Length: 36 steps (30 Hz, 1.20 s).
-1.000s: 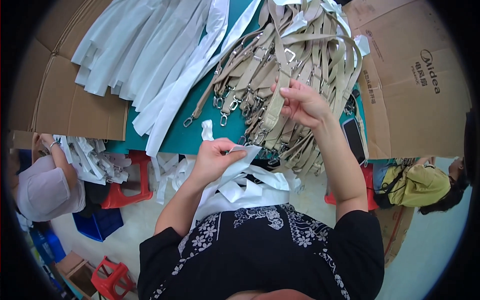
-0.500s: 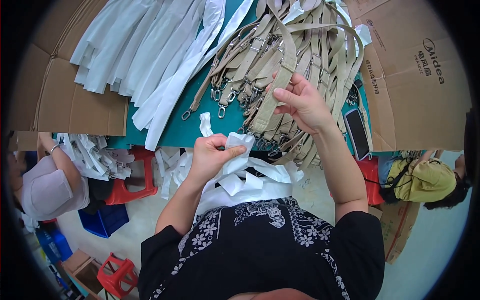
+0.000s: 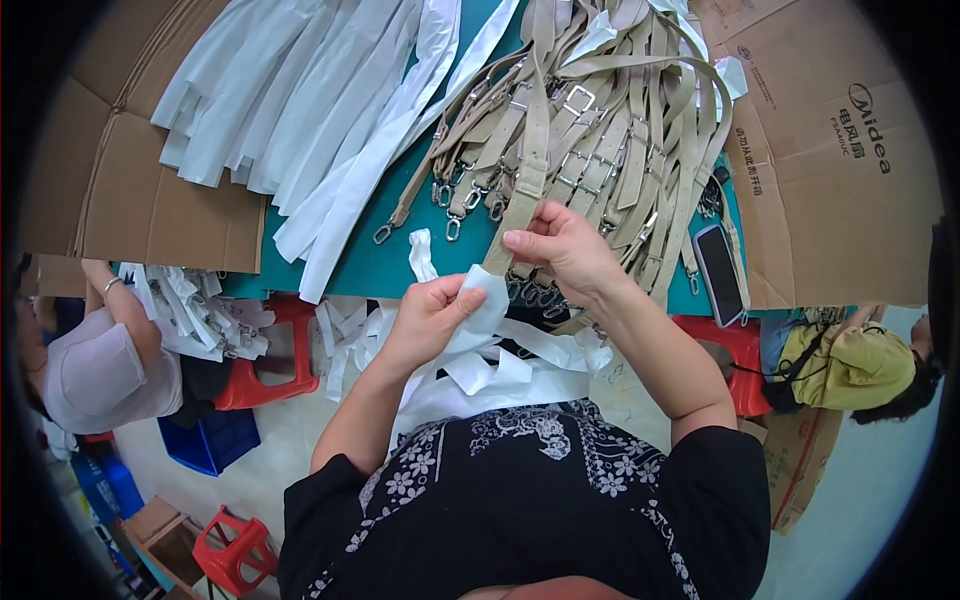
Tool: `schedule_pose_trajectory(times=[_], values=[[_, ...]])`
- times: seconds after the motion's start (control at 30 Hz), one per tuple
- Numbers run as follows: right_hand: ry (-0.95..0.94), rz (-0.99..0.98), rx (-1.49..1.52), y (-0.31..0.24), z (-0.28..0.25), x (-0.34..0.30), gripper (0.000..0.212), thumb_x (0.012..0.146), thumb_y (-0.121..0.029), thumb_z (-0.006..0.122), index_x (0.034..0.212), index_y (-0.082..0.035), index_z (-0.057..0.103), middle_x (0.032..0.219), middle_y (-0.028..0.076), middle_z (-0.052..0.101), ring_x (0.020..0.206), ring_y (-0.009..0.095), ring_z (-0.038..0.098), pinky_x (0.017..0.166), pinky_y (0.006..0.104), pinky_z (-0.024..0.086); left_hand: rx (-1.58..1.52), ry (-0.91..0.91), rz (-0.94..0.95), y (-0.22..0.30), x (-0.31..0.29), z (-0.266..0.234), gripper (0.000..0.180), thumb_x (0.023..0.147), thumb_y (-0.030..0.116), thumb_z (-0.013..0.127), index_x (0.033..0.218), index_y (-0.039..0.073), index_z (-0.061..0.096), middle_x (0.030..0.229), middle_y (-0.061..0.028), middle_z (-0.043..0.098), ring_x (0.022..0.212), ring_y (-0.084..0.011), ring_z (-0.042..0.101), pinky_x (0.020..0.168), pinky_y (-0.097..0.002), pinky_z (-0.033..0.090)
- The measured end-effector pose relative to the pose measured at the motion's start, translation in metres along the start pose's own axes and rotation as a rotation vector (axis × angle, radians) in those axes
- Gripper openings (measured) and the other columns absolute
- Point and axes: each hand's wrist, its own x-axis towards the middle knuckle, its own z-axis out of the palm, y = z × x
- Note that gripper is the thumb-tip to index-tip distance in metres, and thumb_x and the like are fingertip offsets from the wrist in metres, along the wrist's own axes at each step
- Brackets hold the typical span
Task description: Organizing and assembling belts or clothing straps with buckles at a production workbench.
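Straps [image 3: 524,195] beige; strips [image 3: 488,302] white; tabletop [image 3: 378,268] green; shirt [image 3: 520,510] black, white floral print; bin [image 3: 210,442] blue.

The straps [image 3: 529,180] are matt, textured cloth, fitted with polished metal clips [image 3: 454,219]. The strips [image 3: 486,308] have a smooth, paper-like surface. The boxes [image 3: 800,205] are matt cardboard; the stools [image 3: 235,550] are smooth plastic.

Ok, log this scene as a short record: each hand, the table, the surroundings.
Left hand: pinches a white strip
Right hand: holds a beige strap
Contact: strap's lower end at the white strip; whether inside, cannot tell
Table: teal; heaped straps right of centre, laid-out white strips left, phone far right
Surroundings: person in lilac left, person in yellow right
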Motion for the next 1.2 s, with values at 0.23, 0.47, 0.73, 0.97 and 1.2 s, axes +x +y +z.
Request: schedule_pose_trajectory(times=[0.23,0.47,0.73,0.97,1.2], values=[[0.077,-0.053,0.095,-0.014,0.015,-0.007,0.029,0.082,-0.008,0.065,0.108,-0.005,0.052,0.098,0.004,0.061,0.084,0.012,0.061,0.066,0.0243,0.052,0.060,-0.077,0.031,-0.017,0.000,-0.013,0.036,0.096,0.030,0.045,0.105,0.000,0.060,0.092,-0.0033,0.064,0.082,-0.0086,0.058,0.073,-0.0242,0.047],[-0.004,-0.092,-0.062,0.001,0.023,-0.002,0.031,0.082,-0.007,0.065,0.109,-0.004,0.050,0.094,0.004,0.062,0.082,0.011,0.060,0.067,0.0240,0.052,-0.139,-0.145,-0.041,-0.007,-0.002,-0.008,0.033,0.096,0.026,0.046,0.110,-0.002,0.056,0.096,-0.0094,0.065,0.087,-0.0127,0.061,0.077,-0.0275,0.049],[-0.207,-0.119,0.061,-0.015,0.015,0.005,0.035,0.081,-0.010,0.066,0.112,-0.007,0.050,0.094,0.002,0.061,0.083,0.012,0.060,0.069,0.0240,0.052,-0.288,-0.279,-0.062,-0.009,-0.007,-0.015,0.043,0.088,0.028,0.059,0.115,-0.005,0.052,0.099,-0.0135,0.064,0.091,-0.0195,0.063,0.081,-0.0312,0.049],[-0.359,-0.091,-0.043,-0.034,0.018,0.011,0.040,0.079,-0.009,0.068,0.115,-0.005,0.049,0.095,0.004,0.060,0.084,0.011,0.059,0.069,0.0249,0.052,-0.502,-0.419,-0.156,-0.019,-0.003,-0.017,0.055,0.083,0.038,0.063,0.116,-0.006,0.052,0.098,-0.0176,0.064,0.088,-0.0252,0.064,0.078,-0.0356,0.051],[-0.367,-0.018,-0.225,-0.032,0.023,0.019,0.039,0.079,-0.009,0.068,0.113,-0.004,0.050,0.094,0.005,0.059,0.083,0.011,0.059,0.067,0.0244,0.051,-0.336,-0.308,-0.110,-0.014,-0.003,-0.016,0.053,0.085,0.037,0.061,0.115,-0.006,0.052,0.097,-0.0180,0.064,0.090,-0.0269,0.064,0.080,-0.0378,0.051]])
